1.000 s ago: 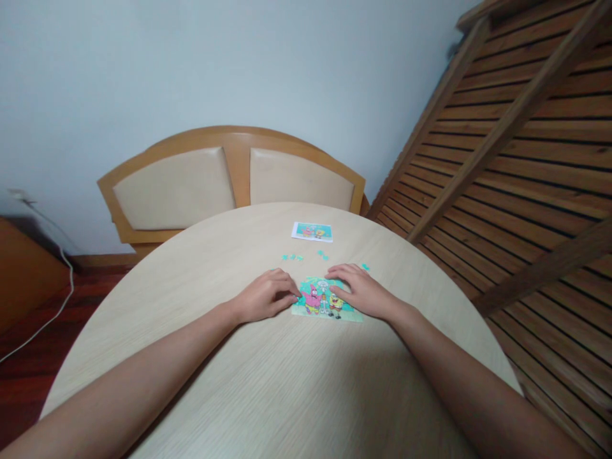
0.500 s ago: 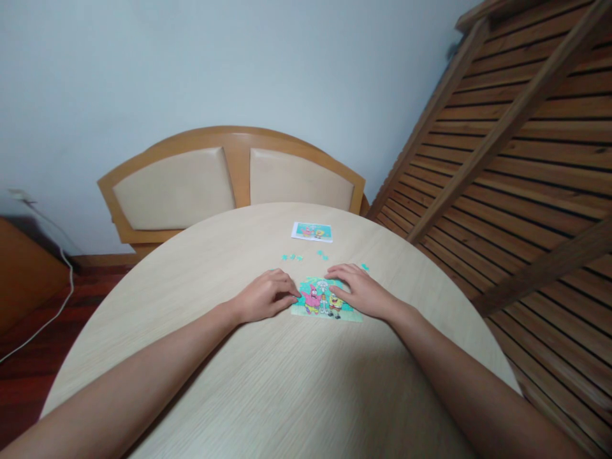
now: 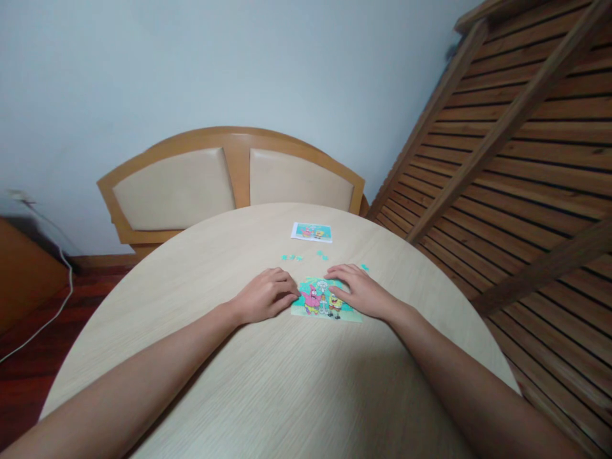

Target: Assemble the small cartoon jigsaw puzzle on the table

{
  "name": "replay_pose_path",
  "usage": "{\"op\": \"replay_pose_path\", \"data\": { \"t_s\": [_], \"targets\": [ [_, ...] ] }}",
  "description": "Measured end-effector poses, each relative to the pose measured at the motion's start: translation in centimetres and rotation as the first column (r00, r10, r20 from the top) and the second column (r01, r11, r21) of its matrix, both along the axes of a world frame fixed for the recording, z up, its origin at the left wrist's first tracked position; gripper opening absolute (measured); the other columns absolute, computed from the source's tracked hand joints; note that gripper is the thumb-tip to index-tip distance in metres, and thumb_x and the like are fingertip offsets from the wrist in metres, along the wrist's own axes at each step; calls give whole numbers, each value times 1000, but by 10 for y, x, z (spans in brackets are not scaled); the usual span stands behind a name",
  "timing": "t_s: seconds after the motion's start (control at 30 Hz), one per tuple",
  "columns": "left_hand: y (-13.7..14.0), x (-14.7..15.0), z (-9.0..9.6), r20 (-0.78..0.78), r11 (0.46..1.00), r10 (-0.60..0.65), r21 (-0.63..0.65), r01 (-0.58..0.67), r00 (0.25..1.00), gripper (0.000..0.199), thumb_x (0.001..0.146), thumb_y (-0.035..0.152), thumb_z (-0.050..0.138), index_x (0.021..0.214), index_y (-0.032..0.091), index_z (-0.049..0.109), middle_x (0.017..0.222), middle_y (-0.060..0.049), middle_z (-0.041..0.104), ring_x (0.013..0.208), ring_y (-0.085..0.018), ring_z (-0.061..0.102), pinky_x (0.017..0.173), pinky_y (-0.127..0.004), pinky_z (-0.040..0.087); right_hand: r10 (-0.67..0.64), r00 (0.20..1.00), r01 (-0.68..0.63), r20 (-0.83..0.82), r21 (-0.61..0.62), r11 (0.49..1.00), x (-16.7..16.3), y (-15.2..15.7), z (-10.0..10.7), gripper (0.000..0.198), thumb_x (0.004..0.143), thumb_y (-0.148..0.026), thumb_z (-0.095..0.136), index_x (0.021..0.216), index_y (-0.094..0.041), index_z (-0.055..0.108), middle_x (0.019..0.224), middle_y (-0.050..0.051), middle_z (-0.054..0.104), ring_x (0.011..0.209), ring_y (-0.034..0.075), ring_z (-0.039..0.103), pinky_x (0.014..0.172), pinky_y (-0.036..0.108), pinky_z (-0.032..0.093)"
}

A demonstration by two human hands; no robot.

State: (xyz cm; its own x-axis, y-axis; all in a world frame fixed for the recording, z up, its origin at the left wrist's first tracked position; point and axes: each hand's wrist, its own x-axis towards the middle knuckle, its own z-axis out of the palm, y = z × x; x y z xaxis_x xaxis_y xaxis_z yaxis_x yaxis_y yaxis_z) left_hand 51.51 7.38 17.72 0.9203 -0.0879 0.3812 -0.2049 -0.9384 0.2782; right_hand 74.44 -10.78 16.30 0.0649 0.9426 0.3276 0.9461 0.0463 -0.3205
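Note:
A jigsaw puzzle (image 3: 322,306) with a pink starfish, a pale green figure and a yellow square figure lies flat on the table, its top edge uneven. At its left edge rests my left hand (image 3: 266,296), fingers bent and thumb apart, with nothing visible in it. My right hand (image 3: 359,290) lies over the puzzle's right side, fingers spread and thumb on the surface; it covers part of the upper right. Beyond my hands are loose teal puzzle pieces (image 3: 292,258), more pieces (image 3: 322,255) and another piece (image 3: 364,268) by my right knuckles.
A small reference picture (image 3: 312,233) of the same figures lies farther back on the round wooden table (image 3: 229,389). Behind the table stands a padded bench (image 3: 176,189) against the wall. Slatted wood (image 3: 516,146) leans at the right, and a white cable (image 3: 67,296) hangs at the left.

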Motion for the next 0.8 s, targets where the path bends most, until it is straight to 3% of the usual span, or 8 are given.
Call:
{"op": "replay_pose_path", "data": {
  "t_s": [0.07,0.17,0.23,0.57,0.8],
  "targets": [
    [4,0,-1,50,991,136,-16,-135,989,21,99,26,47,102,21,67,100,-6,68,96,-21,60,89,-37,47,-2,1000,2,0,-4,1000,0,0,0,26,95,-35,59,117,-24,66,126,9,65,118,27,57,103,46,43],
    [14,-1,-5,121,931,366,-67,-360,923,18,93,22,50,103,19,65,105,-8,68,98,-24,60,89,-40,48,4,1000,-4,-2,-4,1000,1,0,-1,27,95,-35,58,118,-24,66,126,9,65,119,27,57,103,46,43],
    [20,-2,-7,118,899,438,-80,-431,891,21,88,19,53,106,18,63,107,-9,68,100,-25,61,91,-43,49,10,1000,-10,-5,-2,1000,1,0,-1,27,95,-36,58,118,-24,66,126,9,65,119,26,57,103,46,43],
    [25,-1,-13,40,947,322,-9,-322,946,18,89,24,57,98,20,71,103,-7,71,100,-24,61,94,-44,48,11,1000,-11,-11,-3,1000,1,-1,1,27,95,-35,58,118,-23,66,126,9,65,118,27,56,103,47,43],
    [29,0,-16,37,964,262,-67,-259,964,12,90,20,58,97,20,68,98,-6,70,96,-23,61,91,-42,47,18,1000,-18,-16,-3,1000,0,-1,2,27,95,-35,58,118,-24,66,126,10,65,118,27,57,102,47,43]
  ]
}}
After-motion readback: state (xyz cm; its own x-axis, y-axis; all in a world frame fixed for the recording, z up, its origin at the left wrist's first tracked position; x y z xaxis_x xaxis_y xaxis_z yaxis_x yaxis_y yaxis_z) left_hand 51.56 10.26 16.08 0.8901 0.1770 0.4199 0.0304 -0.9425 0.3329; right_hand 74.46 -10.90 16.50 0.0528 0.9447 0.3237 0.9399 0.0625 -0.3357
